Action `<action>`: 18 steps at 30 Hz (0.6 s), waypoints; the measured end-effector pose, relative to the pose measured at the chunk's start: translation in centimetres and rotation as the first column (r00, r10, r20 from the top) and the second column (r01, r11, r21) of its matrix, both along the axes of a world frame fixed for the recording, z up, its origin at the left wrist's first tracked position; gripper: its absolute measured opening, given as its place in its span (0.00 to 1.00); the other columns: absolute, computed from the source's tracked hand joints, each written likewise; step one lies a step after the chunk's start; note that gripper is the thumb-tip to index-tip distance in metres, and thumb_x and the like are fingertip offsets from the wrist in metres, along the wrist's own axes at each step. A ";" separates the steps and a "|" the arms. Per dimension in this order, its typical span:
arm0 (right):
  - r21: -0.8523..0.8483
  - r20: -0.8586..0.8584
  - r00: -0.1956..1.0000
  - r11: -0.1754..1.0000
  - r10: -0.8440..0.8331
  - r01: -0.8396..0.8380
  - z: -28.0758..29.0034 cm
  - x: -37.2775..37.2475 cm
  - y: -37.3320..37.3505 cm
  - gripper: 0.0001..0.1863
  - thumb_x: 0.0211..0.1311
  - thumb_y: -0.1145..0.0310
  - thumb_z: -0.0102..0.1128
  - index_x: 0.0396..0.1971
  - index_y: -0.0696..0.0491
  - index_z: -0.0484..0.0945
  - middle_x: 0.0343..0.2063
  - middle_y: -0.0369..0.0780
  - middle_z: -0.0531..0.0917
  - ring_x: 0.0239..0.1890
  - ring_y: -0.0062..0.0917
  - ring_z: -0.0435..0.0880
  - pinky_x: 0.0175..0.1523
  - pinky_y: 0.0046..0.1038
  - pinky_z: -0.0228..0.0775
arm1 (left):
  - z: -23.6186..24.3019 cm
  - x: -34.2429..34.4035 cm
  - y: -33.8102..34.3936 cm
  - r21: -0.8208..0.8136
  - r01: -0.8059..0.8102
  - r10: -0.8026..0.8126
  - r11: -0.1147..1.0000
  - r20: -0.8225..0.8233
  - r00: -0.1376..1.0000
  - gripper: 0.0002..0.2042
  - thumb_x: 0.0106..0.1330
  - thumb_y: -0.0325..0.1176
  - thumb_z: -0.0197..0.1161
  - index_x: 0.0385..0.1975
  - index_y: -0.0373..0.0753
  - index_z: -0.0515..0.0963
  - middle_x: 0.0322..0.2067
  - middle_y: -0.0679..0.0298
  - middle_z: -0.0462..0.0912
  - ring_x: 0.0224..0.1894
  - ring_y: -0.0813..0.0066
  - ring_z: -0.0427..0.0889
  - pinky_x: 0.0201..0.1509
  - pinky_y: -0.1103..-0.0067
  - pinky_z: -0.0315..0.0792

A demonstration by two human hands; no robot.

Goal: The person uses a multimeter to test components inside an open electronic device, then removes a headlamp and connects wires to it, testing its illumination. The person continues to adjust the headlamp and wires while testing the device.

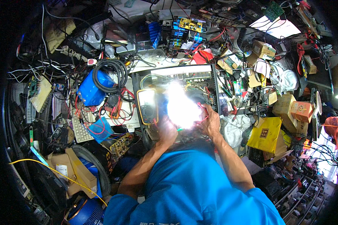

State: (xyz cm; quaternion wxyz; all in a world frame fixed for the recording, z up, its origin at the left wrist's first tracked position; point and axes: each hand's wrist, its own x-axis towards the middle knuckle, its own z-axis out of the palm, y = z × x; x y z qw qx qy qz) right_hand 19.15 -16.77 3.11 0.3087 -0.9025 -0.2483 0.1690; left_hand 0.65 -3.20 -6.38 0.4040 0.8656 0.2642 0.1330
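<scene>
At the centre of the frame, a person's left hand [167,132] and right hand [212,122] work over an open black electronics case [215,80], a red lead [205,112] by the right fingers; white glare hides both grips, so I cannot tell what they pinch. A yellow-edged multimeter [148,108] sits at the case's left side, face up, probably so its display stays readable beside occupied hands.
</scene>
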 end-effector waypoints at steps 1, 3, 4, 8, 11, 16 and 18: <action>0.011 -0.033 0.999 1.000 -0.008 0.009 0.1 -0.1 0.1 0.15 0.76 0.64 0.62 0.55 0.55 0.83 0.34 0.57 0.88 0.39 0.56 0.89 0.44 0.50 0.80 | 0.0 0.0 0.0 -0.012 -0.004 0.005 1.000 0.039 0.999 0.10 0.75 0.25 0.62 0.53 0.36 0.81 0.56 0.50 0.84 0.59 0.43 0.79 0.65 0.58 0.72; 0.016 -0.055 0.998 1.000 -0.002 0.003 0.5 -0.4 0.3 0.15 0.76 0.64 0.62 0.56 0.55 0.83 0.36 0.58 0.89 0.40 0.56 0.90 0.45 0.50 0.80 | 0.2 0.0 0.0 -0.045 -0.014 0.017 0.999 0.084 0.996 0.10 0.75 0.25 0.61 0.53 0.36 0.81 0.56 0.50 0.84 0.59 0.44 0.79 0.65 0.58 0.72; 0.010 -0.043 0.999 1.000 0.013 -0.012 0.6 -0.6 0.4 0.15 0.76 0.64 0.62 0.56 0.55 0.83 0.37 0.58 0.89 0.41 0.56 0.90 0.46 0.49 0.81 | 0.4 0.0 0.0 -0.013 -0.002 0.003 1.000 0.074 0.997 0.10 0.75 0.25 0.61 0.53 0.36 0.81 0.56 0.50 0.84 0.59 0.44 0.79 0.65 0.59 0.72; 0.063 -0.042 0.999 0.998 0.029 -0.026 0.9 -1.2 0.7 0.17 0.76 0.64 0.62 0.58 0.55 0.83 0.41 0.60 0.89 0.44 0.56 0.90 0.49 0.48 0.81 | 0.9 -0.1 0.4 -0.071 0.030 -0.025 0.997 0.062 0.998 0.10 0.75 0.25 0.61 0.52 0.35 0.82 0.55 0.50 0.85 0.59 0.44 0.79 0.65 0.59 0.72; 0.048 -0.010 0.998 0.997 0.063 -0.062 0.8 -1.4 0.7 0.18 0.75 0.65 0.62 0.59 0.56 0.83 0.43 0.59 0.89 0.46 0.56 0.90 0.51 0.47 0.82 | 1.0 -0.1 0.5 -0.039 0.041 -0.038 0.998 0.058 0.998 0.10 0.74 0.24 0.61 0.52 0.35 0.82 0.55 0.51 0.85 0.59 0.44 0.79 0.65 0.59 0.73; 0.041 -0.079 0.996 0.998 0.046 -0.043 0.5 -1.6 0.6 0.17 0.75 0.66 0.62 0.58 0.56 0.83 0.46 0.58 0.89 0.48 0.55 0.90 0.52 0.47 0.81 | 0.4 -0.3 0.3 0.085 0.023 -0.028 0.996 0.058 0.998 0.10 0.74 0.24 0.62 0.52 0.35 0.81 0.55 0.51 0.84 0.59 0.45 0.79 0.64 0.59 0.73; 0.047 -0.069 0.996 0.998 0.050 -0.047 0.5 -1.7 0.7 0.17 0.75 0.66 0.62 0.58 0.56 0.83 0.48 0.58 0.88 0.48 0.55 0.90 0.52 0.47 0.81 | 0.2 -0.3 0.2 0.086 0.025 -0.031 0.996 0.063 0.998 0.10 0.74 0.24 0.62 0.52 0.35 0.81 0.54 0.51 0.84 0.59 0.44 0.79 0.64 0.59 0.73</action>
